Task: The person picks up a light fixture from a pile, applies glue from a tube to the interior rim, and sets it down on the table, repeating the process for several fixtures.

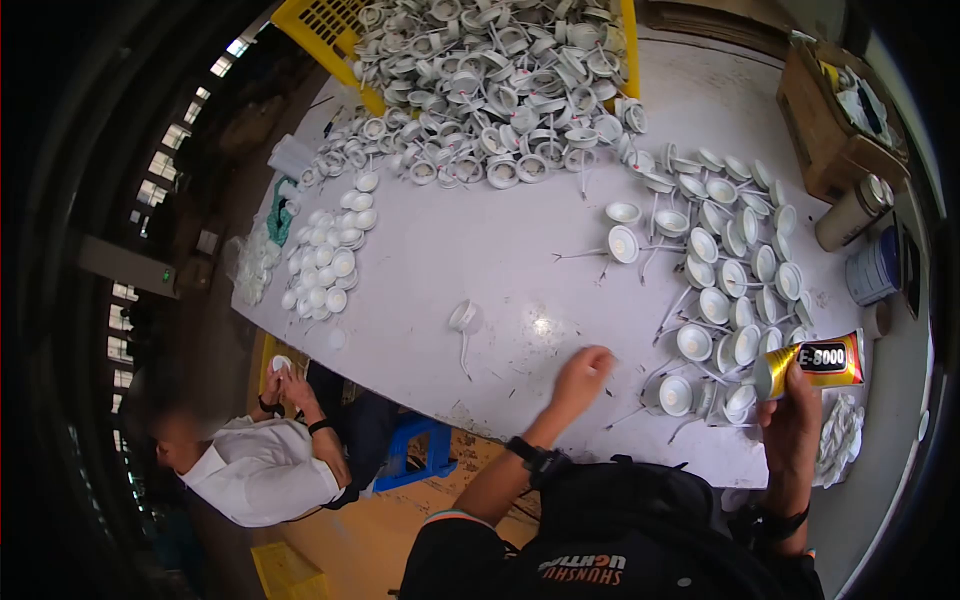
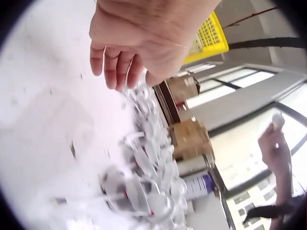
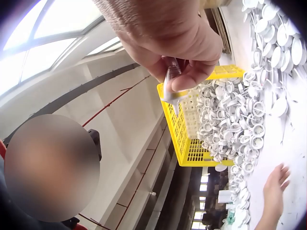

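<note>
My right hand [image 1: 793,425] grips a yellow, red and black glue tube [image 1: 828,362] marked E-8000, raised over the right edge of the table. In the right wrist view its clear nozzle [image 3: 174,101] points down below the fingers of this hand [image 3: 168,33]. My left hand [image 1: 583,382] is over the white table with nothing in it; its fingers hang loosely bent in the left wrist view [image 2: 139,43]. Up and left of it a single white lamp piece [image 1: 464,317] with a cable lies on the table. Rows of white round lamps [image 1: 703,245] with cables lie to the right.
A yellow crate [image 1: 632,50] spills many white ring parts at the back. White round caps [image 1: 325,272] are grouped on the left. At the right stand a cardboard box [image 1: 815,130], a metal flask [image 1: 850,212] and a tub [image 1: 872,268]. A person [image 1: 260,465] sits at lower left.
</note>
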### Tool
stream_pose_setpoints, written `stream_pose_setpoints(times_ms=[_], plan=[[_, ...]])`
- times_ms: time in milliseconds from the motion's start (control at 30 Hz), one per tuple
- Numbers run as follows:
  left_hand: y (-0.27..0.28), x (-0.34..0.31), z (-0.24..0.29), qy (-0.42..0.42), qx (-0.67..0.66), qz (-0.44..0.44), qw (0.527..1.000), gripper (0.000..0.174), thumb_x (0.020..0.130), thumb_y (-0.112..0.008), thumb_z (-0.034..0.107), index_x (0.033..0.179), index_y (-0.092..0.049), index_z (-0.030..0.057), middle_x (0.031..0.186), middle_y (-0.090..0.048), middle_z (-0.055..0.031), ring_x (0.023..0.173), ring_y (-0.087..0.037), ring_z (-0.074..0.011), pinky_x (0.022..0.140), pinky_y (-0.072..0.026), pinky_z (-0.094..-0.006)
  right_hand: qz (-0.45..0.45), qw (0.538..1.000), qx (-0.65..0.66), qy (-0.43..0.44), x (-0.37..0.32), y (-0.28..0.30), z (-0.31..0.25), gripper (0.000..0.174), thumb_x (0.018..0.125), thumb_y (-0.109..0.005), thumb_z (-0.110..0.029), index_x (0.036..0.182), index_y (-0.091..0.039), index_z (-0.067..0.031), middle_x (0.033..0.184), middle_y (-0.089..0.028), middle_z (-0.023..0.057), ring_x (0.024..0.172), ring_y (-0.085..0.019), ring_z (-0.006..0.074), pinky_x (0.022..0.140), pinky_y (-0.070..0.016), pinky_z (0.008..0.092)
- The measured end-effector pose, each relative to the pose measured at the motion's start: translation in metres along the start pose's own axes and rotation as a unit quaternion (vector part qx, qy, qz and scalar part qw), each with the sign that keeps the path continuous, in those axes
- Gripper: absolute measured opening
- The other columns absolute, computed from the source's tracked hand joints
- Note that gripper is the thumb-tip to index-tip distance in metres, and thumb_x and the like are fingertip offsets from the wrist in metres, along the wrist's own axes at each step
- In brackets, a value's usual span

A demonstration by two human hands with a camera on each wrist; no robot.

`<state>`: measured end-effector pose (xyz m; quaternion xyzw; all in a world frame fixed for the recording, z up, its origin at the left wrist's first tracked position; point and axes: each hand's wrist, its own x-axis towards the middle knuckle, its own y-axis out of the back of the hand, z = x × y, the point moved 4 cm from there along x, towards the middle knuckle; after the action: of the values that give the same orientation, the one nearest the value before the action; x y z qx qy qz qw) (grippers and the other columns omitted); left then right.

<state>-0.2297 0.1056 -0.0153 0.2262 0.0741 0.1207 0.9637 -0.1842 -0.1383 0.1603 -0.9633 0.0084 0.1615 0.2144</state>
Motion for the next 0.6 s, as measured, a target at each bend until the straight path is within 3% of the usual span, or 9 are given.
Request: stream_pose_setpoints(times_ms=[100,167,233,333,367,500,533,567,600], plan=[[-0.056,-0.016,0.019,-0.046,0.152,-0.036,0.987,0.031,0.071,-0.058,0.033,0.082,-0.055,0.0041,0.075,-0.055,-0.01,0.07,-0.053,-0.0248,0.065,-0.0423,-0.0345,-0.031,0.999,0.003,0.004,-0.004,-0.001,-0.002,0.023,0.078,-0.054,-0.024,0.091,-0.046,-0.0055,0.068,-0.051,0.001,0.047,-0.045,0.0061,0.037,-0.0332,0.017],[-0.078,-0.017,0.018,0.014,0.184,-0.11,0.977,0.036,0.068,-0.058,0.04,0.077,-0.054,0.0047,0.078,-0.054,-0.0119,0.073,-0.052,-0.0272,0.064,-0.0415,-0.0382,-0.012,1.0,-0.014,0.017,-0.009,0.001,-0.004,0.024,0.078,-0.053,-0.026,0.092,-0.047,-0.0059,0.067,-0.051,0.0005,0.047,-0.044,0.0055,0.038,-0.0326,0.0165],[-0.094,-0.019,0.018,0.049,0.224,-0.151,0.961,0.033,0.068,-0.058,0.037,0.074,-0.053,0.0048,0.079,-0.054,-0.0125,0.077,-0.052,-0.0277,0.064,-0.041,-0.0405,-0.07,0.997,0.023,0.003,-0.007,0.019,0.002,0.021,0.082,-0.048,-0.026,0.093,-0.049,-0.008,0.072,-0.051,-0.0021,0.051,-0.04,0.0029,0.042,-0.0299,0.0155],[-0.115,-0.021,-0.002,0.021,0.239,-0.059,0.969,0.029,0.065,-0.057,0.031,0.075,-0.054,0.0039,0.083,-0.053,-0.014,0.081,-0.05,-0.031,0.068,-0.0393,-0.0438,-0.024,0.999,0.026,0.031,0.008,0.026,0.011,0.021,0.082,-0.05,-0.027,0.095,-0.05,-0.0098,0.076,-0.05,-0.0044,0.052,-0.04,0.0018,0.042,-0.0286,0.0148],[-0.12,-0.022,-0.007,-0.02,0.235,-0.035,0.971,0.026,0.063,-0.056,0.025,0.076,-0.054,0.0025,0.084,-0.052,-0.0136,0.084,-0.049,-0.0305,0.068,-0.0389,-0.0429,-0.023,0.998,0.023,0.06,0.015,0.029,0.009,0.022,0.081,-0.051,-0.027,0.095,-0.051,-0.01,0.076,-0.05,-0.005,0.051,-0.039,0.0016,0.042,-0.0284,0.0145],[-0.124,-0.013,-0.018,0.037,0.212,-0.067,0.974,0.027,0.062,-0.054,0.021,0.081,-0.054,0.0017,0.086,-0.053,-0.0161,0.085,-0.049,-0.0313,0.07,-0.0388,-0.0425,-0.107,0.993,0.016,0.045,0.032,0.011,0.002,0.022,0.08,-0.054,-0.027,0.094,-0.051,-0.01,0.076,-0.051,-0.0054,0.051,-0.04,0.001,0.042,-0.0292,0.0135],[-0.121,-0.01,-0.022,0.012,0.224,-0.033,0.974,0.026,0.064,-0.052,0.022,0.077,-0.052,0.0001,0.077,-0.054,-0.0149,0.072,-0.054,-0.0269,0.06,-0.0425,-0.0389,-0.13,0.991,0.02,0.03,0.021,-0.009,-0.011,0.018,0.079,-0.056,-0.024,0.088,-0.054,-0.0083,0.072,-0.054,-0.0016,0.053,-0.044,0.0046,0.045,-0.0333,0.0161],[-0.101,-0.01,-0.015,0.017,0.228,-0.017,0.973,0.026,0.064,-0.052,0.022,0.077,-0.052,0.0001,0.077,-0.054,-0.0149,0.072,-0.054,-0.0269,0.06,-0.0425,-0.0389,-0.152,0.988,0.02,0.01,0.009,-0.028,-0.02,0.015,0.078,-0.058,-0.021,0.082,-0.058,-0.0065,0.068,-0.057,0.0023,0.056,-0.049,0.0082,0.048,-0.0373,0.0187],[-0.082,-0.018,-0.004,0.071,0.044,-0.053,0.995,0.027,0.066,-0.051,0.024,0.076,-0.05,-0.0005,0.071,-0.054,-0.0129,0.061,-0.053,-0.0237,0.052,-0.0423,-0.0352,-0.153,0.988,0.023,0.023,0.003,-0.041,-0.025,0.014,0.077,-0.059,-0.022,0.075,-0.057,-0.0087,0.062,-0.055,0.0,0.051,-0.044,0.0062,0.045,-0.0333,0.0186]])
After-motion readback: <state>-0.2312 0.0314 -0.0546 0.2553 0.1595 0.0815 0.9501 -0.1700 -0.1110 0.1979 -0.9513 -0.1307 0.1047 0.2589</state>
